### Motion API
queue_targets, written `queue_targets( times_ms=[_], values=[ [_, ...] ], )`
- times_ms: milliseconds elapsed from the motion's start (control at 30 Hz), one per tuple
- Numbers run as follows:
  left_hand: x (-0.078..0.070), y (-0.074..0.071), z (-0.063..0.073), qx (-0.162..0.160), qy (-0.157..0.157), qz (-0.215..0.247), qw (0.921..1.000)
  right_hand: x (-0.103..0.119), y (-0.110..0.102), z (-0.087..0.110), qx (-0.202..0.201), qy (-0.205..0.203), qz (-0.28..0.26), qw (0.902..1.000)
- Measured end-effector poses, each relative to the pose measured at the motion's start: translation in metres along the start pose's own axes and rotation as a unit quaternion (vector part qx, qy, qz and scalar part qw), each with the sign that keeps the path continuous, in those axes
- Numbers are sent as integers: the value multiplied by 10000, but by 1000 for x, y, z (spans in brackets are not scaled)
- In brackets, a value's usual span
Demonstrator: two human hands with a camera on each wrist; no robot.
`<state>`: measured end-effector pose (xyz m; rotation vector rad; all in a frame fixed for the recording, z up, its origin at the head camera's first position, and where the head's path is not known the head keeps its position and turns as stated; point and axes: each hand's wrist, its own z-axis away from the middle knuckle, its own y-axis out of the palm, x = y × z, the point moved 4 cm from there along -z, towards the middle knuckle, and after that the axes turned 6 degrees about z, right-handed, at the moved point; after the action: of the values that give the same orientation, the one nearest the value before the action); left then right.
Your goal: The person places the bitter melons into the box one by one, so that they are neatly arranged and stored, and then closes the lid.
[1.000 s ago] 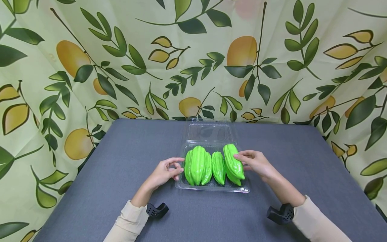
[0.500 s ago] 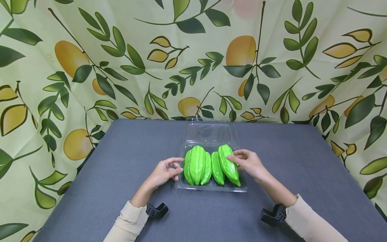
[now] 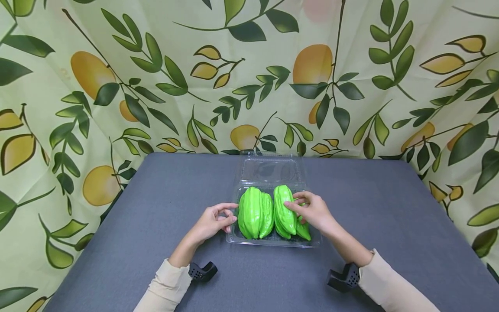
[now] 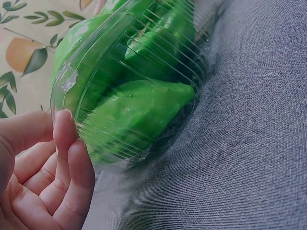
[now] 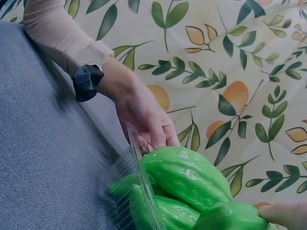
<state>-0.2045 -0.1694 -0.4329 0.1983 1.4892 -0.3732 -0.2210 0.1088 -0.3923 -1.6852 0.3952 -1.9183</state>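
In the head view an open clear plastic container holds several glossy green bitter melons. My left hand pinches its left rim, as the left wrist view shows, with the fingertips at the edge. My right hand grips one bitter melon by its right side, thumb on top. The held melon lies tilted over another in the right half, its tip toward me. One more melon shows beneath the right fingers, partly hidden. In the right wrist view only a right fingertip appears, touching the held melon.
The container's transparent lid lies folded back behind it. A dark grey cloth covers the table. Behind stands a curtain printed with leaves and fruit. Each wrist carries a black camera mount.
My right hand has moved left with the held bitter melon, from above the rightmost one to over its neighbour, and the rightmost melon now shows. My left hand has stayed at the rim.
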Motion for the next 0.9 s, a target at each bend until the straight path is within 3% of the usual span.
queue_targets(
  times_ms=[433, 900],
  values=[
    [1, 0, 0, 6, -10, 17, 10000, 5, 7, -1, -52, -96, 222, 9997],
    [1, 0, -1, -12, -6, 2, 10000, 7, 11, -2, 78, -97, -33, 9999]
  ],
)
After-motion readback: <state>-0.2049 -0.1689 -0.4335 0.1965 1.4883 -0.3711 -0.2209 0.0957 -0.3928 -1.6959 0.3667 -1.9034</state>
